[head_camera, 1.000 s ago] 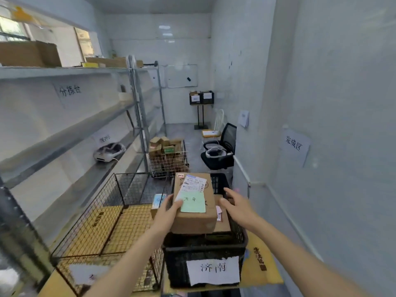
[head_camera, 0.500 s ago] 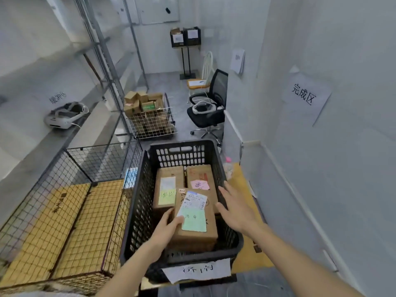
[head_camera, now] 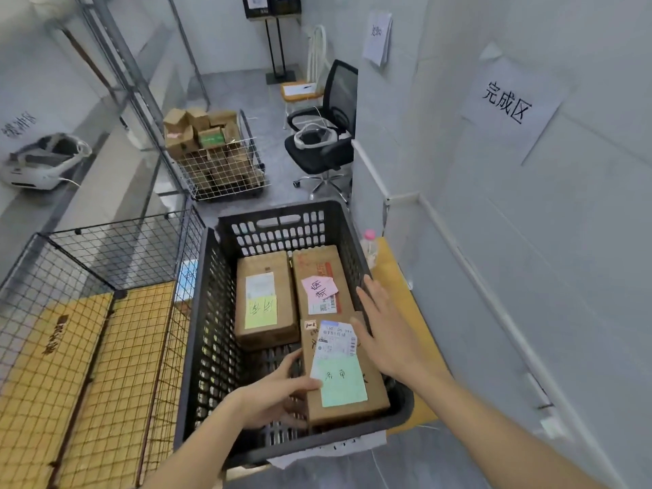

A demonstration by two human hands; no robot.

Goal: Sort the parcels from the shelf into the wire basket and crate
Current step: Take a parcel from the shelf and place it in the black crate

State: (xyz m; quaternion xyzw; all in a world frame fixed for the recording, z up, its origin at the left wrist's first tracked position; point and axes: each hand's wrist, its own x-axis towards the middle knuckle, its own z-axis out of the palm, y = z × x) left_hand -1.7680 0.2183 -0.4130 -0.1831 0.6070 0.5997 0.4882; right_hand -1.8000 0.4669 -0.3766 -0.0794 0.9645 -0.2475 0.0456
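Risk: parcel (head_camera: 347, 375) w/ green note sits at crate's (head_camera: 204, 330) 5 o'clock corner, far end maybe riding on the pink-note parcel (head_camera: 319, 280); if left hand (head_camera: 278, 397) lets go early it could tip or slide. Left hand grips its near-left edge; right hand (head_camera: 388, 333) relaxed, flat by its right side. Crate: 3 parcels, yellow-note one (head_camera: 264, 298) at 11. Wire basket (head_camera: 88, 330) at 9 o'clock: no parcels seen.

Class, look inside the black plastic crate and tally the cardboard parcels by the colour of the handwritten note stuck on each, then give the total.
Cardboard parcel with a yellow-green note: 1
Cardboard parcel with a pink note: 1
Cardboard parcel with a pale green note: 1
Total in the black plastic crate: 3
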